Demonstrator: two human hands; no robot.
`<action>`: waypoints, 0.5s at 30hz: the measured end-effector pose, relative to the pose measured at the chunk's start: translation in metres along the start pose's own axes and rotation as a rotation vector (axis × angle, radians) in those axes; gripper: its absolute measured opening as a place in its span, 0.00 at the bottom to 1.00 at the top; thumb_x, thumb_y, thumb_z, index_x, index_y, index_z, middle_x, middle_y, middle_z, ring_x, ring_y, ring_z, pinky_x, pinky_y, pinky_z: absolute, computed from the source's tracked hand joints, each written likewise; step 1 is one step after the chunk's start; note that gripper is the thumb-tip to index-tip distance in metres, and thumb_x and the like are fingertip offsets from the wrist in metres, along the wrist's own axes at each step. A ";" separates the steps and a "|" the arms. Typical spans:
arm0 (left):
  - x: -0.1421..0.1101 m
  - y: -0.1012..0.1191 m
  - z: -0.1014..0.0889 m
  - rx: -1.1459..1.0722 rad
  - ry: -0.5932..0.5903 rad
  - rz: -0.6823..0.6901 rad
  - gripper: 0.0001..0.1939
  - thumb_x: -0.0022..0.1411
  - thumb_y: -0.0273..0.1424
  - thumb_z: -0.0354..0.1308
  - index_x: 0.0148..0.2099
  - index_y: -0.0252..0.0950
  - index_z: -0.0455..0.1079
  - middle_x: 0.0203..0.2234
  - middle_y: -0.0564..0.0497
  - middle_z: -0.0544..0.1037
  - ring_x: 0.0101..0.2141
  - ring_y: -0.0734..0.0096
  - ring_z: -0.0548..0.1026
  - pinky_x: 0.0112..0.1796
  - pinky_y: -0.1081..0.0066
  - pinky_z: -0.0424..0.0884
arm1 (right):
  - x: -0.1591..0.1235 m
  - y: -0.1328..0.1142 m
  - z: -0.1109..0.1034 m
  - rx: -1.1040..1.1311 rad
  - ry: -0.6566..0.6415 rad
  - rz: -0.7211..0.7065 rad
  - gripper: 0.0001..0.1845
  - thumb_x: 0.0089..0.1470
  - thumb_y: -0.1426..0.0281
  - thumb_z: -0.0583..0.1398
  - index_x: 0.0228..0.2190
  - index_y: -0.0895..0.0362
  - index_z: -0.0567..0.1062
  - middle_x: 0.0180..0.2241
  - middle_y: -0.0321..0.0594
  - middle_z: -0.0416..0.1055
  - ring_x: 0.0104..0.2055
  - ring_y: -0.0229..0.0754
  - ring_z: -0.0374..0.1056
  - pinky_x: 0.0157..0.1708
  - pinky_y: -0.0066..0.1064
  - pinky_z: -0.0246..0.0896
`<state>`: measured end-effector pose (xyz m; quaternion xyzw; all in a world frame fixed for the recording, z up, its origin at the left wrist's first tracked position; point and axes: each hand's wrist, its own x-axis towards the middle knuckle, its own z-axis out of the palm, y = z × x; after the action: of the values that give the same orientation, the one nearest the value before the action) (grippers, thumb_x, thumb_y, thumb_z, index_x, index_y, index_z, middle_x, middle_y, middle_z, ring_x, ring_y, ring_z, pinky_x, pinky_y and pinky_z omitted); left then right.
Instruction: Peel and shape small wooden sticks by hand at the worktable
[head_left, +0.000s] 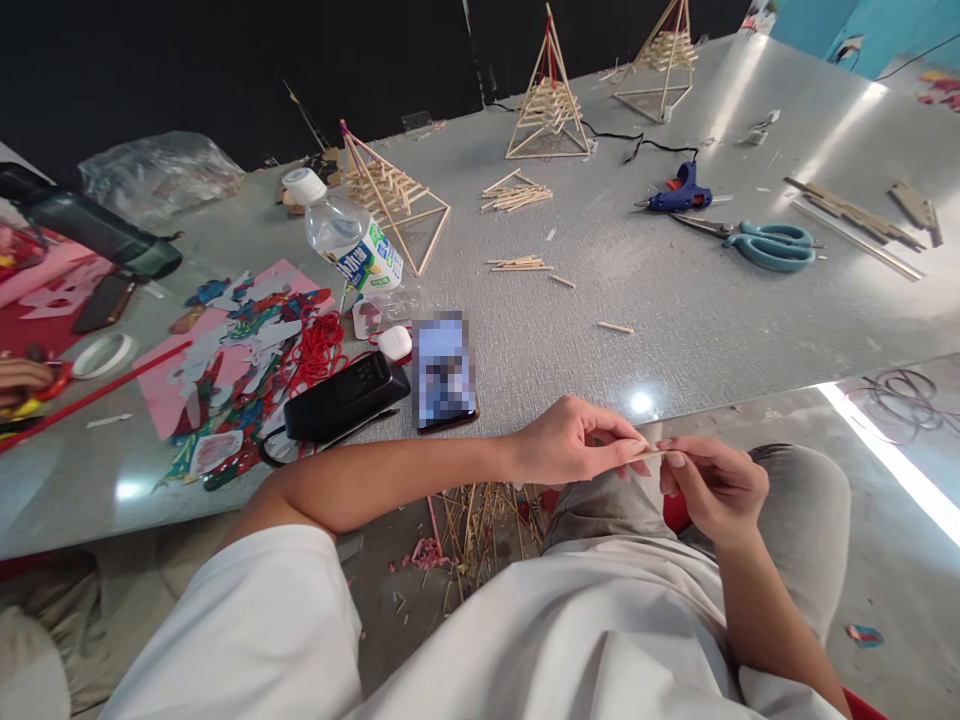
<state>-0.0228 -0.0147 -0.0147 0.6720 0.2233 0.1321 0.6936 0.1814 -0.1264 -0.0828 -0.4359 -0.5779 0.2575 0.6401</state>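
Observation:
Over my lap, just off the table's front edge, a thin wooden stick (654, 453) spans the small gap between my hands. My left hand (574, 440) pinches one end of it between thumb and fingers. The other end sits in the pinch of my right hand (716, 482); fingers partly hide the stick. Beyond them on the table lie a short stick piece (615, 327), a small bunch of sticks (519, 264) and a larger pile of sticks (517, 194). Further back stand stick pyramids, one in the middle (550, 110), one at left (390, 200) and one at right (664, 65).
A blue glue gun (679, 190) and scissors (772, 245) lie at right. A phone (445, 375), black case (341, 395) and plastic bottle (352, 245) are left of centre. Paper scraps (247, 350) cover the left. Another person's hand (22, 378) shows at the left edge.

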 end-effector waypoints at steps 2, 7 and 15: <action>0.000 0.000 0.001 -0.042 0.029 -0.022 0.13 0.72 0.36 0.67 0.46 0.29 0.84 0.37 0.41 0.88 0.31 0.74 0.82 0.26 0.79 0.71 | -0.001 0.002 -0.001 -0.005 0.008 -0.001 0.12 0.66 0.78 0.66 0.45 0.51 0.88 0.20 0.31 0.76 0.16 0.34 0.68 0.16 0.24 0.66; 0.001 0.001 0.001 -0.129 0.076 -0.012 0.15 0.62 0.38 0.76 0.42 0.30 0.82 0.33 0.46 0.86 0.30 0.75 0.80 0.25 0.80 0.71 | -0.002 0.004 0.000 -0.013 0.013 -0.014 0.11 0.66 0.77 0.67 0.44 0.51 0.87 0.20 0.32 0.77 0.16 0.35 0.69 0.16 0.25 0.67; 0.000 0.000 0.003 -0.023 0.082 -0.010 0.13 0.67 0.37 0.71 0.42 0.30 0.86 0.35 0.44 0.87 0.30 0.76 0.80 0.27 0.79 0.71 | 0.004 -0.002 0.005 -0.017 -0.003 -0.035 0.10 0.66 0.77 0.68 0.42 0.51 0.87 0.22 0.33 0.81 0.15 0.35 0.70 0.15 0.23 0.67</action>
<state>-0.0217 -0.0174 -0.0142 0.6568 0.2535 0.1588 0.6922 0.1771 -0.1225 -0.0793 -0.4308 -0.5886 0.2417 0.6399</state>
